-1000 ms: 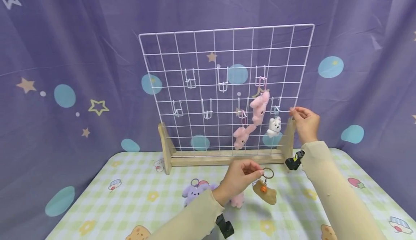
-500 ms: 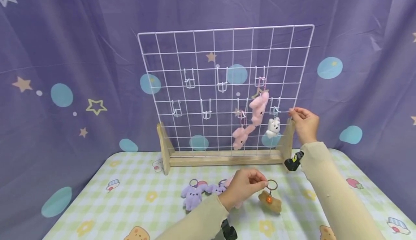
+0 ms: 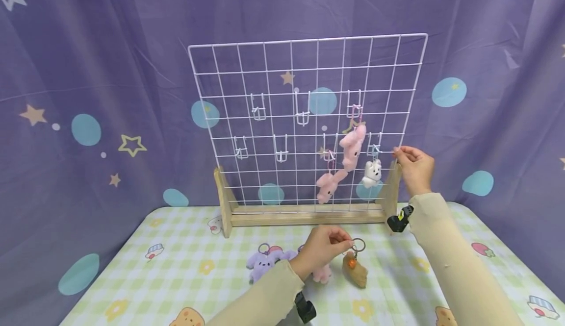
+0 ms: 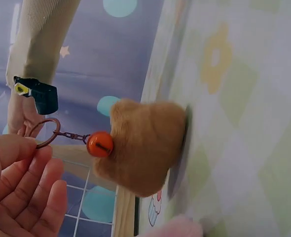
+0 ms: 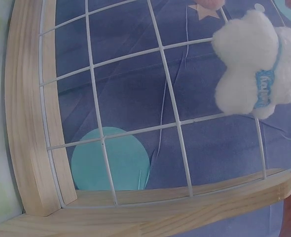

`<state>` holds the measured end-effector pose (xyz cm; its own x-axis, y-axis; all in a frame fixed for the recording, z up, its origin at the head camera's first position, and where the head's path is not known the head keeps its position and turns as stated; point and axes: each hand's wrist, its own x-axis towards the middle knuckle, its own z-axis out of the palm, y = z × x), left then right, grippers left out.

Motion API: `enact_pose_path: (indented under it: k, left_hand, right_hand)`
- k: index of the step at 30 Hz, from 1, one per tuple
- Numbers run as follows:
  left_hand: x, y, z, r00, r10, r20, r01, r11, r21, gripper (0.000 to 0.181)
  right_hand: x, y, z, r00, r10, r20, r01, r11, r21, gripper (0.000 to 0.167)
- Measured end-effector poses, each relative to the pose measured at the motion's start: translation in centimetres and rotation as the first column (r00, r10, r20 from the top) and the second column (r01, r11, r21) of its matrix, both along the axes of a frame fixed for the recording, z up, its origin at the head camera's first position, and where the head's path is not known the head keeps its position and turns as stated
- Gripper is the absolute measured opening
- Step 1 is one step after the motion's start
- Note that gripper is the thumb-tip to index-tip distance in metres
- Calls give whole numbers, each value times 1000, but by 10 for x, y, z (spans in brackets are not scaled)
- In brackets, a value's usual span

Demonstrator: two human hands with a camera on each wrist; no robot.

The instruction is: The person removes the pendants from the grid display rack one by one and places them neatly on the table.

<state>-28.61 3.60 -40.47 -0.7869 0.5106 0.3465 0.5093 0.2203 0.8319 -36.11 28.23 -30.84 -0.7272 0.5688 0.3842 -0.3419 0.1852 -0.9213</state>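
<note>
My left hand (image 3: pixel 321 251) pinches the metal key ring (image 3: pixel 358 245) of a brown plush keychain (image 3: pixel 355 270) between thumb and forefinger. An orange bell (image 4: pixel 100 144) hangs on its short chain, and the plush dangles just over or on the tablecloth; which, I cannot tell. Farther back, my right hand (image 3: pixel 415 170) pinches the right side wire of a white grid rack (image 3: pixel 304 67). Beside that hand a white plush dog (image 3: pixel 372 173) with a blue tag hangs from a hook. Two pink plush keychains (image 3: pixel 351 148) hang left of it.
Several bare white hooks (image 3: pixel 281 154) are on the grid, which stands in a wooden base (image 3: pixel 309 217). Purple plush keychains (image 3: pixel 263 264) and a pink plush (image 3: pixel 322 273) lie on the checked tablecloth (image 3: pixel 185 252), partly behind the left arm. A patterned curtain hangs behind.
My left hand has shifted right and down, then back a little to the left, with the brown plush swinging and tilting on its ring. The right hand stays on the rack.
</note>
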Motion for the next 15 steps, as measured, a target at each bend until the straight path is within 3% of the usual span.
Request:
enact_pose_path:
  k: [4,8,11,15]
  left_hand:
    - [0,7,-3,999,-29,16,28,999,27,4]
    - [-1,10,-5,999,-40,-18,41,999,14,4]
    - [-3,6,-5,998,-25,-57,25,1000,1,5]
    - [-10,-1,-3,998,21,-63,-22,1000,-10,5]
  right_hand:
    - [-1,1,0,1000,6,6,-6,1000,-26,5]
    - [-3,2,-1,1000,13,-1,-13,999,-42,11]
    - [-4,2,-1,1000,11,2,-11,999,-34,14]
    - [-3,1,0,1000,1,10,0,1000,-18,8]
